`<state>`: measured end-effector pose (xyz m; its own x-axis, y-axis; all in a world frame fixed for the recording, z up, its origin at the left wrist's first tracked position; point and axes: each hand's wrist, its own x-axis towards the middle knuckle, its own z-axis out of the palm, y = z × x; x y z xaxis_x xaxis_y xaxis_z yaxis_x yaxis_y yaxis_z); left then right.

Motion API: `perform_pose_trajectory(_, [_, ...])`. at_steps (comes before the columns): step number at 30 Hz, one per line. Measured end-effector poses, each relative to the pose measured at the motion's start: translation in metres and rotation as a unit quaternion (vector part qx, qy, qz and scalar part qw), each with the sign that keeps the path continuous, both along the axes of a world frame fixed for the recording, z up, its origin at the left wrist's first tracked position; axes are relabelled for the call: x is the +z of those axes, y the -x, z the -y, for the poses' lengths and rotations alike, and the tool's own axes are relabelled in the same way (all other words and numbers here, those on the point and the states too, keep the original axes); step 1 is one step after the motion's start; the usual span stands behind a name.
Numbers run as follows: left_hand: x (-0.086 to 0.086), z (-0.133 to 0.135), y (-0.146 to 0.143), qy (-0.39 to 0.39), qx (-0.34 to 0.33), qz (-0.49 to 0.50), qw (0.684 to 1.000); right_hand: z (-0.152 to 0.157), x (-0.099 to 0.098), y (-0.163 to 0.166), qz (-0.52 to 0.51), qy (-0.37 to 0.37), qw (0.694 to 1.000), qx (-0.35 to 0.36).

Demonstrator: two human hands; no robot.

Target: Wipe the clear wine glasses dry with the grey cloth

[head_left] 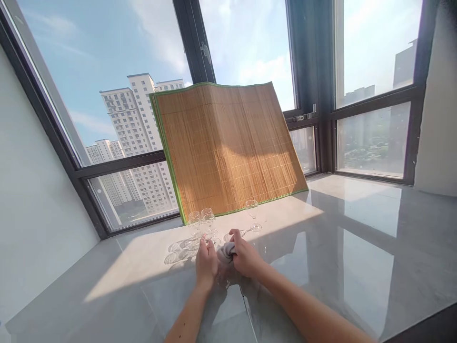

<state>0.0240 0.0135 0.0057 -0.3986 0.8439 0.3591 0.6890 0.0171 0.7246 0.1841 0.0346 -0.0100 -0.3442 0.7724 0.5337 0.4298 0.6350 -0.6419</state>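
Observation:
My right hand (245,255) is closed on a bunched grey cloth (226,252), pinching it between thumb and fingers. Just left of the cloth, my left hand (207,264) has its fingers curled closed; what they hold is hidden, though faint clear glints show below the cloth between the hands. Several clear stemmed glasses (207,220) stand upright in a cluster just beyond my left hand, casting shadows to the left. A separate stemmed glass (252,215) stands upright beyond my right hand, apart from the others.
A folded bamboo mat (232,147) with green edging leans against the dark window frame (200,43) behind the glasses. All this stands on a glossy grey tiled ledge (117,295). A white wall (39,190) borders it on the left, and windows run around the back.

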Motion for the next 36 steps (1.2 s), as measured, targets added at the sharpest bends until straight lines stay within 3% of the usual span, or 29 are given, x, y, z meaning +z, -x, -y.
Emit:
perform_pose_trajectory(6, [0.0, 0.008, -0.01, 0.028, -0.074, -0.188, 0.979, 0.004, 0.025, -0.002, -0.15, -0.067, 0.986, -0.039])
perform_pose_trajectory(13, [0.011, 0.015, -0.014, 0.008, -0.089, -0.332, 0.939, -0.001, 0.032, -0.015, -0.128, -0.13, 0.977, -0.112])
perform_pose_trajectory(17, [0.013, 0.015, -0.015, -0.018, -0.119, -0.364, 0.924, -0.009, 0.036, -0.029, -0.098, -0.124, 0.97, -0.182])
perform_pose_trajectory(22, [0.01, 0.015, -0.013, -0.058, -0.132, -0.313, 0.939, -0.017, 0.038, -0.04, -0.103, -0.1, 0.957, -0.251])
perform_pose_trajectory(25, [0.008, 0.014, -0.01, -0.072, -0.122, -0.29, 0.946, -0.022, 0.037, -0.04, -0.129, -0.061, 0.965, -0.219])
perform_pose_trajectory(31, [0.009, 0.012, -0.004, -0.029, -0.079, -0.331, 0.94, -0.025, 0.031, -0.033, -0.129, 0.007, 0.989, -0.064])
perform_pose_trajectory(36, [0.01, 0.01, -0.004, -0.016, -0.082, -0.344, 0.935, -0.023, 0.031, -0.032, -0.174, 0.133, 0.976, 0.0])
